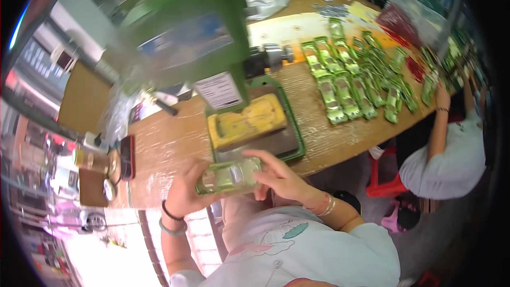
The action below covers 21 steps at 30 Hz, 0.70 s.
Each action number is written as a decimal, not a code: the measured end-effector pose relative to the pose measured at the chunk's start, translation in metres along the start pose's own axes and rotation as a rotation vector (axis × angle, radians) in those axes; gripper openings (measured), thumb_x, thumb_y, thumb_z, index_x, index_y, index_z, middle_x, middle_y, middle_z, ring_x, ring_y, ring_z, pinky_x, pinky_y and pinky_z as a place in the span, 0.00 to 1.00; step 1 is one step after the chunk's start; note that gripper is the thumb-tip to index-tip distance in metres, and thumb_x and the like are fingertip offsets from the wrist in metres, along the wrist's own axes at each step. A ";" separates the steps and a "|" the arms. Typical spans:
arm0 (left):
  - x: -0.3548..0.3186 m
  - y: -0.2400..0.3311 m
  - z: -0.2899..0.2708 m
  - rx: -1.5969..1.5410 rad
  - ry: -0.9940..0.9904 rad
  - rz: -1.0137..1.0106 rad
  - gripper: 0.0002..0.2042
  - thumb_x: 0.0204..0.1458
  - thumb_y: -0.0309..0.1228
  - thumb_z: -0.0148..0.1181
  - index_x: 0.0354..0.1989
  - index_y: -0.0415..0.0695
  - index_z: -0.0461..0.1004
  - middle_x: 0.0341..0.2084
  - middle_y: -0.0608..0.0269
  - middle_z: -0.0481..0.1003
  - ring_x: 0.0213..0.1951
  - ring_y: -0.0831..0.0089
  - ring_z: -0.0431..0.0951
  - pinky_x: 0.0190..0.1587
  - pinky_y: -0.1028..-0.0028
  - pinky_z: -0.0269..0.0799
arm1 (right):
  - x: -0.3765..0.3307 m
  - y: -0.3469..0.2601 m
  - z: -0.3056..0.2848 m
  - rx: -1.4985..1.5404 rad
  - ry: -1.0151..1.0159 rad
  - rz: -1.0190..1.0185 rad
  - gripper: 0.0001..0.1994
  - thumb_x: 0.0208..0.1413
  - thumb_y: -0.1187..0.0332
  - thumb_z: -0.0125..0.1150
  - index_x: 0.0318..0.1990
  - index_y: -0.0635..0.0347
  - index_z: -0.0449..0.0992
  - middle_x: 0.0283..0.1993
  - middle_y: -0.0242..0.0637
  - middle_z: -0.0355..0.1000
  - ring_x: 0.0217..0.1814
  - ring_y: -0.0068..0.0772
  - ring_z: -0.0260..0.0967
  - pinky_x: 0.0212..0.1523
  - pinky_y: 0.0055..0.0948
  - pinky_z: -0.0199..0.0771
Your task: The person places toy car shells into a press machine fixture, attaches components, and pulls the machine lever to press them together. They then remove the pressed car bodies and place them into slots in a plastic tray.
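Head view: both hands, left (183, 194) and right (281, 178), are clamped on a shiny green toy-car body (229, 176), held just before the yellow mould (247, 121) under the green press (183, 26) on the wooden desk (170, 143). Seemingly mid-loading; seating it squarely looks needed.

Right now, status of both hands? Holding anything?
Left hand: closed on the left end of the green toy car body.
Right hand: closed on the right end of the same car body.

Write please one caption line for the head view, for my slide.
Both hands, left hand and right hand, hold a green toy car body before a green press with a yellow mould.
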State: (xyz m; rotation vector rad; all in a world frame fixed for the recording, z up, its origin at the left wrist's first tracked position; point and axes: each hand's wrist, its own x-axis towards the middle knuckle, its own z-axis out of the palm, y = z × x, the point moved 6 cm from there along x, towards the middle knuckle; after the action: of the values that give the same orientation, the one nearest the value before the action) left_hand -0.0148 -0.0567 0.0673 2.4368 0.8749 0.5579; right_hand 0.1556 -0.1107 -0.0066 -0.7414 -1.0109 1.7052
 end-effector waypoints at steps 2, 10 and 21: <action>0.001 -0.016 -0.023 0.059 0.046 -0.062 0.28 0.29 0.33 0.72 0.41 0.34 0.70 0.35 0.50 0.70 0.35 0.56 0.72 0.36 0.68 0.69 | -0.004 -0.006 -0.006 0.001 0.035 -0.043 0.21 0.60 0.69 0.49 0.61 0.57 0.56 0.30 0.32 0.71 0.24 0.18 0.67 0.24 0.17 0.68; 0.056 -0.049 -0.036 0.139 0.226 0.016 0.26 0.31 0.33 0.71 0.40 0.34 0.70 0.33 0.52 0.70 0.34 0.59 0.72 0.36 0.69 0.68 | -0.005 -0.052 -0.062 -0.299 0.342 -0.246 0.09 0.58 0.69 0.53 0.44 0.62 0.72 0.34 0.33 0.73 0.28 0.16 0.67 0.26 0.15 0.65; 0.097 -0.051 0.019 -0.001 0.083 0.101 0.36 0.36 0.44 0.69 0.53 0.35 0.64 0.49 0.42 0.66 0.51 0.49 0.67 0.54 0.63 0.65 | 0.062 -0.101 -0.058 -1.704 0.477 -0.350 0.10 0.48 0.66 0.60 0.26 0.64 0.70 0.26 0.43 0.69 0.29 0.45 0.69 0.28 0.39 0.67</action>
State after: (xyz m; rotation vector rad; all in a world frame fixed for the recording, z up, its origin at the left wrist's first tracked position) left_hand 0.0398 0.0375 0.0435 2.4823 0.7876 0.7009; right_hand 0.2269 -0.0187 0.0542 -1.7109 -1.9483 -0.0299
